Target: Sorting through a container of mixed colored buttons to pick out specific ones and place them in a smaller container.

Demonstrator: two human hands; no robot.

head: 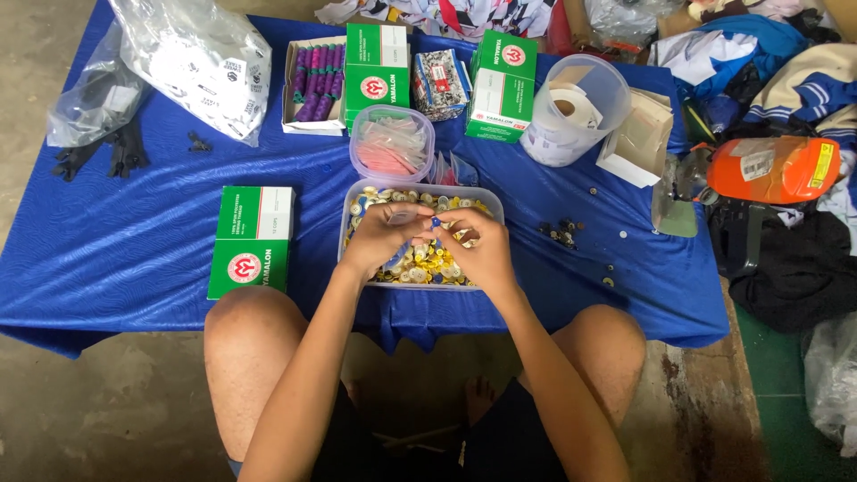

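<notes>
Two bare hands meet over a clear plastic tub [353,234] full of small gold and silver buttons [427,263] on a blue cloth-covered table [134,241]. Well to the left of the left hand [382,239] lies a green and white carton [253,239] flat on the cloth, and farther out and up from it sit a crinkled clear bag of printed labels [201,58] and a few black zipper pieces [107,156]. The left hand is curled, its fingertips pinched together on something small; what it holds is too small to make out. Just beyond both hands stands a round clear tub of pink packets [391,143], with an open box of purple thread spools [315,82] and more green cartons [377,71] behind it. The right hand [476,248] is curled too, fingers bent inward and touching the left hand's fingertips, a few buttons at its fingers; whether it grips one I cannot tell. To the right of that hand a scatter of dark loose buttons [561,232] lies on the cloth, and up from it stands a clear jug holding tape rolls [571,107].
</notes>
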